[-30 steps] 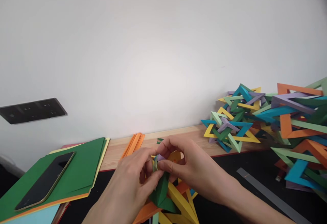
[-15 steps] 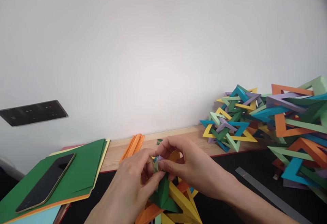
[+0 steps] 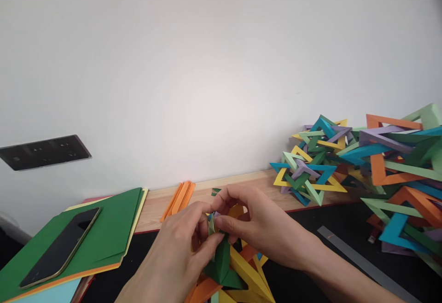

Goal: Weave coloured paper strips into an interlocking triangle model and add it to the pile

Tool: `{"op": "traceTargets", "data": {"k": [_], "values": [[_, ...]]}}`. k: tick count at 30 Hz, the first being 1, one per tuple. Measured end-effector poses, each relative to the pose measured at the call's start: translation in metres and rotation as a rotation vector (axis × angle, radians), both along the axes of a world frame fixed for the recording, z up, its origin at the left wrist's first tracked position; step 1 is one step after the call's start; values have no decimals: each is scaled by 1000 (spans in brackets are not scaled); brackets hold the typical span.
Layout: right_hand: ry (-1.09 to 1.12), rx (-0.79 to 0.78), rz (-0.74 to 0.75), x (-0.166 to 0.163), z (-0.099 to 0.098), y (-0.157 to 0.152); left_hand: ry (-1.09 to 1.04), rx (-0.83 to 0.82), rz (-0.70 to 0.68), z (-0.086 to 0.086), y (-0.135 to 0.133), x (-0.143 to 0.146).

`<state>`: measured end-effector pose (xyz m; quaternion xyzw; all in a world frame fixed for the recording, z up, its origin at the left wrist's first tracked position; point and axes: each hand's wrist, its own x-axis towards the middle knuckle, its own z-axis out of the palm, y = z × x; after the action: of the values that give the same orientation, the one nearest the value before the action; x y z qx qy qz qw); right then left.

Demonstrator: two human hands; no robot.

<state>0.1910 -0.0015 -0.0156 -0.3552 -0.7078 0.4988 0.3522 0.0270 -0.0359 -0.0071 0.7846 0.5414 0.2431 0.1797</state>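
Both my hands meet at the top of a folded paper model (image 3: 235, 270) made of yellow, orange and dark green strips, low in the middle of the view. My left hand (image 3: 176, 257) pinches a small pale green and purple paper joint (image 3: 211, 224) at the model's top. My right hand (image 3: 262, 229) curls over from the right, its fingertips closed on the same joint. The model's lower part runs off the bottom edge.
A phone (image 3: 60, 247) lies on a stack of green and coloured paper sheets (image 3: 113, 229) at the left. Orange folded strips (image 3: 179, 197) lie on the wooden ledge (image 3: 241, 185). Finished interlocked paper frames (image 3: 314, 165) pile up at the right, beside a grey ruler (image 3: 362, 264). A wall socket panel (image 3: 43, 151) sits at the left.
My hands have stayed on the paper joint, with only slight finger shifts. The view has tilted a little, so the model sits marginally lower.
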Motion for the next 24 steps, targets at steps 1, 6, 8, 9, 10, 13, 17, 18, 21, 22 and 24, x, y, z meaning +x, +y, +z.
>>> {"op": "traceTargets", "data": {"k": [1,6,8,9,10,13,17,18,21,22,24], "values": [[0,6,-3,0,0,0,-1,7,-2,0,0,0],[-2,20,0,0,1,0,5,27,-4,0,0,0],[-3,17,5,0,2,0,8,28,-10,-1,0,0],[-4,15,4,0,2,0,7,30,-13,-2,1,0],[-8,14,-1,0,2,0,6,33,-16,-2,1,0],[-37,14,-25,-1,2,-2,-3,38,-12,-4,1,0],[-67,31,-53,-2,2,-3,2,53,-5,-5,0,0],[-72,35,-59,-2,2,-3,5,59,-3,-5,0,0],[-82,33,-73,-3,3,-4,13,76,0,-6,-1,-1],[-82,29,-73,-3,3,-4,16,79,3,-6,-1,-1],[-79,19,-67,-4,2,-4,25,85,6,-7,-1,-1]]}}
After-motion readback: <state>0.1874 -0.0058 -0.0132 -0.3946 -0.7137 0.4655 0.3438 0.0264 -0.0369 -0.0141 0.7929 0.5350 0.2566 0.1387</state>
